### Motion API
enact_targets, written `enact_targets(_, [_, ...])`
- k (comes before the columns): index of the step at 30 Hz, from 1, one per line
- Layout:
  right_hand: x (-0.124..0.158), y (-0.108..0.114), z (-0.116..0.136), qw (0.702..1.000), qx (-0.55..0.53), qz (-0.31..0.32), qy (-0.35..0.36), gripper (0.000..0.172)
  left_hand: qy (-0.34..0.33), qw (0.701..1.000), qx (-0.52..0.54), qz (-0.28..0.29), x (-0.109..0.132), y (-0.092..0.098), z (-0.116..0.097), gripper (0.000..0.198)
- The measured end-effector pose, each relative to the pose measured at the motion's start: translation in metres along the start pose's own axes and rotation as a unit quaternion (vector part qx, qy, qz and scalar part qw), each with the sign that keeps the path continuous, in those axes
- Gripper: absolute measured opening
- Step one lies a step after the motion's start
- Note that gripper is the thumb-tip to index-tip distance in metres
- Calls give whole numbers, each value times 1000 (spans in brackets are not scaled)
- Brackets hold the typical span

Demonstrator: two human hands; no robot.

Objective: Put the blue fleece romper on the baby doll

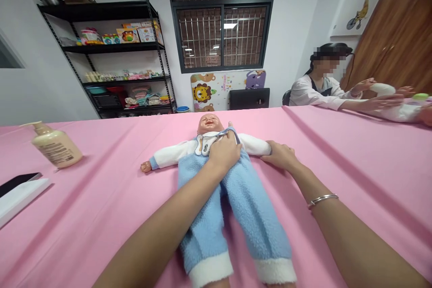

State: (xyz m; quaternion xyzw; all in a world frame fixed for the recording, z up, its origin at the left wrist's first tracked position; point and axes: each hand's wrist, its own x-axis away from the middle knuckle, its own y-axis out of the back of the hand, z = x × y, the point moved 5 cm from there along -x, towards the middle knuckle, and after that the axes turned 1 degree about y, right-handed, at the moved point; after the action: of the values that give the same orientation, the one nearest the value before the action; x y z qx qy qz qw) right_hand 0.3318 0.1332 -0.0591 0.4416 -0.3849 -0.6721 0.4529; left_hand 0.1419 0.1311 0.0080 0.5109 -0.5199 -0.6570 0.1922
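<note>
A baby doll (209, 123) lies on its back on the pink-covered table (111, 216), head away from me. It wears a fleecy light-blue and white romper (251, 193) with white sleeves. My left hand (225, 149) is closed on the romper's front edge at the chest, lifting the cloth a little near the neck. My right hand (281, 155) is wrapped round the end of the sleeve (254, 145) on the image's right, hiding the cuff and the doll's hand there. The other doll hand (146, 167) shows past its blue cuff.
A pump bottle (56, 146) stands at the left, with a dark phone (18, 182) and a white box (23, 198) nearer. Across the right side, a person (319, 83) handles another doll (401, 110). Black shelves (111, 47) stand behind the table.
</note>
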Motion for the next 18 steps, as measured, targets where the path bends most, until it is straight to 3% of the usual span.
enact_targets(2, [1,7,-1,998,22,-57,5,45,-12,999,-35,13,1,0,-2,60])
enact_targets(4, [4,19,4,984,32,-177,6,42,-34,997,-57,29,2,-2,-4,66])
enact_targets(6, [7,26,10,960,-1,-279,-1,40,-51,996,-69,31,3,-4,-5,71])
enact_targets(7, [7,26,13,953,-42,-301,-4,40,-57,995,-72,25,4,-3,-5,71])
enact_targets(12, [4,22,28,923,-260,-284,-6,65,-62,996,-67,-22,8,-1,-8,67])
enact_targets(15, [14,38,47,896,-298,-326,54,79,-54,996,-65,-36,9,0,-10,60])
enact_targets(18, [27,52,67,874,-315,-350,116,79,-40,996,-63,-41,8,2,-10,52])
